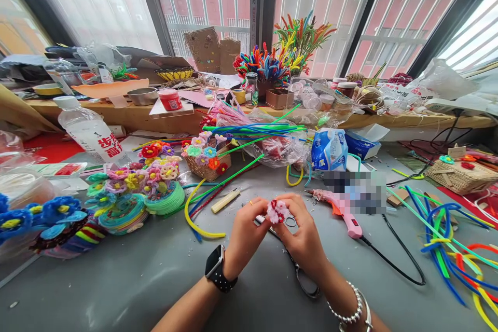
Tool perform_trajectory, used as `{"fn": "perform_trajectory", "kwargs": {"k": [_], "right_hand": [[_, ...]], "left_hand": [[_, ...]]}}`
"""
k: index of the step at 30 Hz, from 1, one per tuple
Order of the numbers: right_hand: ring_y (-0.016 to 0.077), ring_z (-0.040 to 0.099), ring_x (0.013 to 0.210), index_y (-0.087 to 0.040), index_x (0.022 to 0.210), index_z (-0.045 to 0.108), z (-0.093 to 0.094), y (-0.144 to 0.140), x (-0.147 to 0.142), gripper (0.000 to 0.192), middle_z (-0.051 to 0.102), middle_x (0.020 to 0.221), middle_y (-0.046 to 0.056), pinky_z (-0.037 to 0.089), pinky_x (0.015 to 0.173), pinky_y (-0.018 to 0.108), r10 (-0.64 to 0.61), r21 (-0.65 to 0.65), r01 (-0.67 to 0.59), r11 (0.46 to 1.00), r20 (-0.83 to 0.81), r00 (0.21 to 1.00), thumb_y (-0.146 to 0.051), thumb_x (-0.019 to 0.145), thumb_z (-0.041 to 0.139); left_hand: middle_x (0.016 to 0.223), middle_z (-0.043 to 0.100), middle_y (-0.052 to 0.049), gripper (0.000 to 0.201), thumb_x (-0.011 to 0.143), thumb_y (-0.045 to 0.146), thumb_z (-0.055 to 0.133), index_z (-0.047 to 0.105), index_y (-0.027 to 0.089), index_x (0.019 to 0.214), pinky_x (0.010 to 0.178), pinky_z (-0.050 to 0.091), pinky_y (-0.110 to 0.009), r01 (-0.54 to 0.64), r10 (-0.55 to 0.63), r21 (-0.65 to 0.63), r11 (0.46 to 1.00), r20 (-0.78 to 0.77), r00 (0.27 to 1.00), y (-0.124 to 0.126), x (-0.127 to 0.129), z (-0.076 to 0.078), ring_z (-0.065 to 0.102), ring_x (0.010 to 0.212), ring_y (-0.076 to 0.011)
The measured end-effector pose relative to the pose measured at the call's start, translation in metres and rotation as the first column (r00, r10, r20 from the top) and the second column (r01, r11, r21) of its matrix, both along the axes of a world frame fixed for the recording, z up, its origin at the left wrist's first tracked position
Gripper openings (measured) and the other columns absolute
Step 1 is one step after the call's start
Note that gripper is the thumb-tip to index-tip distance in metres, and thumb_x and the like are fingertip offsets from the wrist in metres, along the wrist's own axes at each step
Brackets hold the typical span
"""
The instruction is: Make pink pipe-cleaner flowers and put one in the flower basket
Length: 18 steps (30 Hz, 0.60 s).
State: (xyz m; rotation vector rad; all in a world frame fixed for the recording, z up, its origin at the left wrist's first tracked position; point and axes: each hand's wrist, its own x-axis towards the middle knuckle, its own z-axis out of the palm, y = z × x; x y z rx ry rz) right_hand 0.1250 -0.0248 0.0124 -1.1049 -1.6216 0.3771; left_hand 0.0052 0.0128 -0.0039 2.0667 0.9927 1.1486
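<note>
Both of my hands meet over the grey table around a small pink and red pipe-cleaner flower [277, 211]. My left hand [247, 231], with a watch on its wrist, pinches the flower's left side. From the right, my right hand [301, 231] grips the same flower between thumb and fingers. Scissors [307, 282] lie beneath my right hand, partly hidden by it. A pink glue gun [346, 215] rests to the right, its black cord trailing over the table. Left of my hands lie a cream-coloured stick [225, 201] and a curved yellow pipe cleaner [200, 231].
Several pots of pipe-cleaner flowers [163, 197] stand at the left, near a plastic bottle [91, 132]. A small flower basket [206, 163] sits behind. Loose pipe cleaners [443, 238] and a woven basket [465, 174] occupy the right. A cluttered ledge [218, 120] runs below the windows.
</note>
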Motion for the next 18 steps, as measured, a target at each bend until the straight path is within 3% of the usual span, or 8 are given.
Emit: {"fn": "perform_trajectory", "kwargs": {"k": [6, 18], "right_hand": [[0.0169, 0.049, 0.079, -0.020, 0.077, 0.057, -0.0006, -0.0020, -0.0014, 0.004, 0.056, 0.080, 0.003, 0.040, 0.069, 0.029, -0.019, -0.003, 0.019, 1.000, -0.027, 0.999, -0.021, 0.077, 0.053], [0.0196, 0.047, 0.085, -0.022, 0.085, 0.061, 0.0036, -0.0038, 0.0018, 0.014, 0.058, 0.086, 0.004, 0.040, 0.074, 0.034, -0.046, 0.108, 0.036, 0.994, 0.092, 0.995, -0.014, 0.076, 0.052]], "left_hand": [[0.069, 0.056, 0.001, 0.012, 0.069, 0.006, 0.050, 0.053, 0.017, 0.064, 0.062, 0.039, -0.022, 0.020, -0.020, -0.018, 1.000, 0.013, 1.000, -0.0020, 0.0011, 0.0016, 0.050, 0.067, -0.0121], [0.069, 0.056, 0.000, 0.016, 0.069, 0.004, 0.047, 0.055, 0.016, 0.067, 0.062, 0.039, -0.022, -0.004, 0.004, -0.006, 1.000, 0.000, 1.000, -0.0028, 0.0022, -0.0009, 0.051, 0.067, -0.0123]]}}
